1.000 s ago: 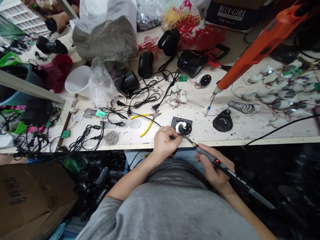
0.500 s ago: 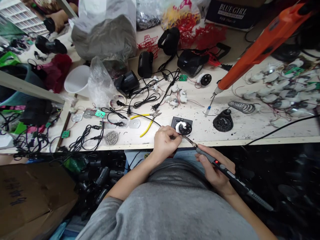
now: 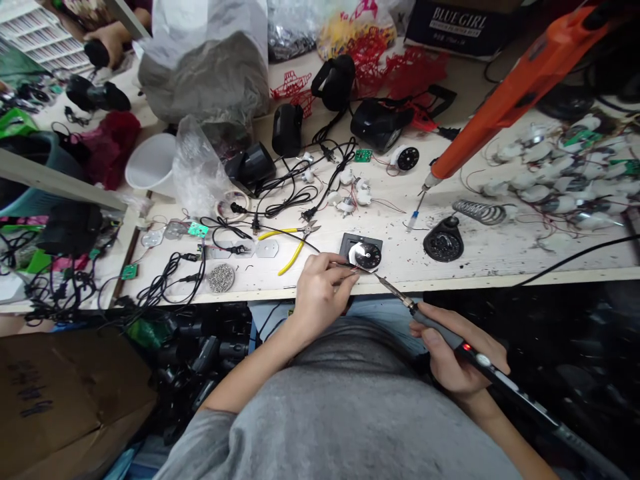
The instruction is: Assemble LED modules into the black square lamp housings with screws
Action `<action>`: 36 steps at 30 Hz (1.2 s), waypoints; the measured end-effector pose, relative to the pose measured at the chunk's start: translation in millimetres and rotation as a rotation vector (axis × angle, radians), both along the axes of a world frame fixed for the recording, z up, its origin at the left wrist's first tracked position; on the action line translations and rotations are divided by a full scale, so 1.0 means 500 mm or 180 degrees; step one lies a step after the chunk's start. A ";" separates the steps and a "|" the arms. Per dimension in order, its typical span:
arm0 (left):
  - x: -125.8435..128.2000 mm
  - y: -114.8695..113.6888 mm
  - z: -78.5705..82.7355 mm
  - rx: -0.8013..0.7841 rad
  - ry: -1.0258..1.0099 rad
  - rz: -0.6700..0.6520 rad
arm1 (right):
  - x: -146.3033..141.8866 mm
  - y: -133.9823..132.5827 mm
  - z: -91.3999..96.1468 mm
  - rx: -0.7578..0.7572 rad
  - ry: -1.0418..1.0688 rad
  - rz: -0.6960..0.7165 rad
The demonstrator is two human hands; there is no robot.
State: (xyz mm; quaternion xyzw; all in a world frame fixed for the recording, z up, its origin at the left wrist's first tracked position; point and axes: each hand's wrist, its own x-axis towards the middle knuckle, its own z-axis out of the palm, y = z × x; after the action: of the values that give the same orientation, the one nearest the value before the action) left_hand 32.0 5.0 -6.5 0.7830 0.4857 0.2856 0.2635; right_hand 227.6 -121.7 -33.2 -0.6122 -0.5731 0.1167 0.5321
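Head view, down over the near edge of the worktop [image 3: 500, 257]. Grips a soldering iron [image 3: 480, 360] in the closed right hand [image 3: 457, 363], off the worktop and over the lap. Sets the iron's long axis on a diagonal, cable end low to the right, tip pointing up and left at the near rim of a round black part [image 3: 367, 255]; cannot tell whether touching. Seats that part on a black square plate [image 3: 347, 241] just inside the worktop's near edge. Pinches a thin wire [image 3: 343, 265] in the closed left hand [image 3: 317, 293], just left of the part. Leaves bare worktop between the part and a round black stand [image 3: 443, 243] to the right. Finds yellow-handled cutters [image 3: 293, 243] near, beyond the left hand.
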 end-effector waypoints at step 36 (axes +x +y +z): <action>-0.009 -0.010 -0.002 0.0745 -0.0226 -0.0340 | -0.013 0.013 0.027 0.0121 -0.0033 0.0286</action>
State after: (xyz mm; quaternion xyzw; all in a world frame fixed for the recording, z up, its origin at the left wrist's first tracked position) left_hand 27.4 -0.3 -7.6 0.8225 0.3970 0.3534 0.2022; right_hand 220.9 -115.3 -19.6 -0.5763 -0.6049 0.1264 0.5348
